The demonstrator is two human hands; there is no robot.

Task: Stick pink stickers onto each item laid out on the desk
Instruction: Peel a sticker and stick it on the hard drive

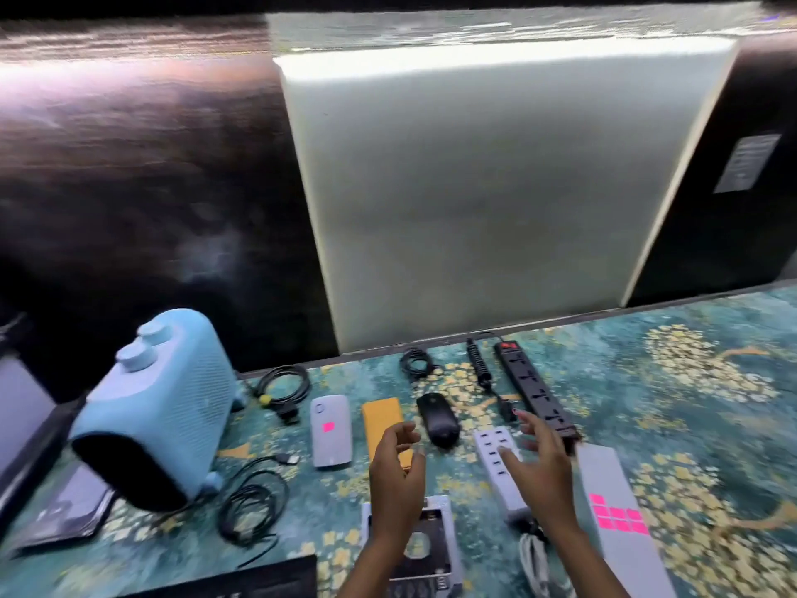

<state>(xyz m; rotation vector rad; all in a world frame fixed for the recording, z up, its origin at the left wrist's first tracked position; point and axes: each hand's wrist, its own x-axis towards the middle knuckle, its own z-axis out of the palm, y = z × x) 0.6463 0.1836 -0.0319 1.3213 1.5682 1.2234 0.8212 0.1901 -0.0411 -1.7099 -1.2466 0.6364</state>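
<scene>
A white backing strip with several pink stickers lies at the right on the patterned desk. A grey device carries one pink sticker. To its right lie an orange power bank, a black mouse, a white multi-port charger and a black power strip. My left hand hovers over the power bank's near end, fingers curled apart, holding nothing I can see. My right hand is spread above the charger, empty. The picture is blurred.
A light blue fan heater stands at the left with black cables around it. A metal bracket lies under my left wrist. A white cable sits near the front. A white panel rises behind the desk.
</scene>
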